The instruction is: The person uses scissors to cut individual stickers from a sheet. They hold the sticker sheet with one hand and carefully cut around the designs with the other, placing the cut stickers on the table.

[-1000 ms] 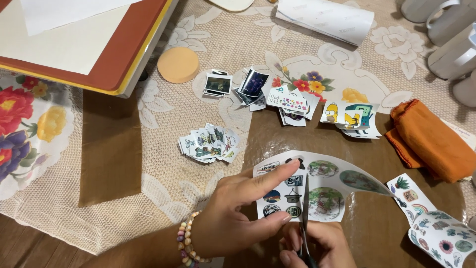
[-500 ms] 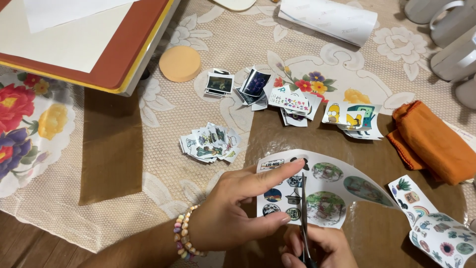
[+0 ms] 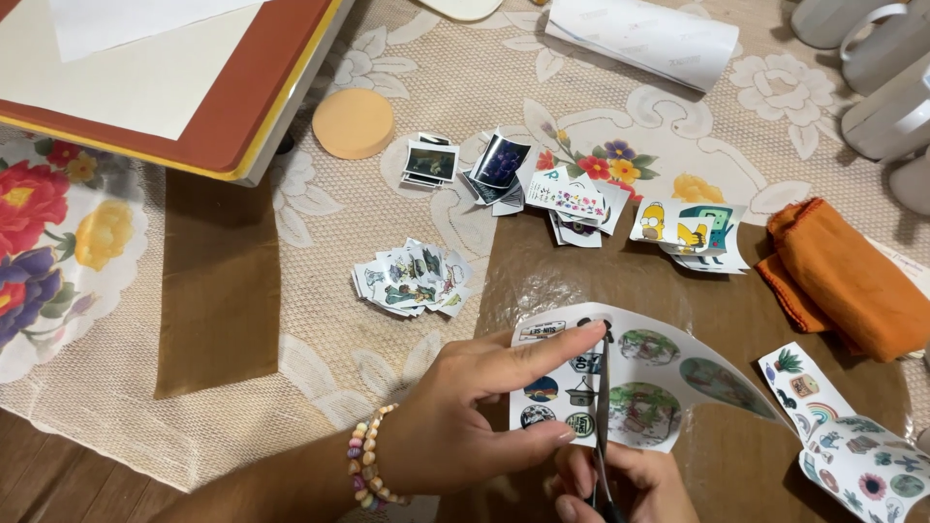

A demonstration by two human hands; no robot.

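The left hand [image 3: 455,426], a beaded bracelet [image 3: 366,470] at its wrist, is closed in a pinch on the sticker sheet [image 3: 639,387]: the forefinger lies along the sheet's upper left edge and the thumb presses from below at its lower left corner. The right hand [image 3: 630,484], only partly in view at the bottom edge, is curled shut around the handles of the scissors [image 3: 602,407], whose blades run up through the sheet between the column of small round stickers and the larger round pictures.

The sheet is held just above the brown liner [image 3: 542,271] on the counter [image 3: 58,484], low and right of centre. It looks like thin, glossy printed film, very light and limp; its free right end curves and droops, so it will likely flop and slide against the blades unless it is held close to the cut line, as the left hand does now. The edge beside the blades is the place to grip, on the unprinted margin rather than the pictures.

Around it lie piles of cut stickers [image 3: 407,276], a second printed strip [image 3: 852,446] to the right, an orange cloth [image 3: 843,276], a round orange sponge [image 3: 354,123] and a paper roll [image 3: 639,39].
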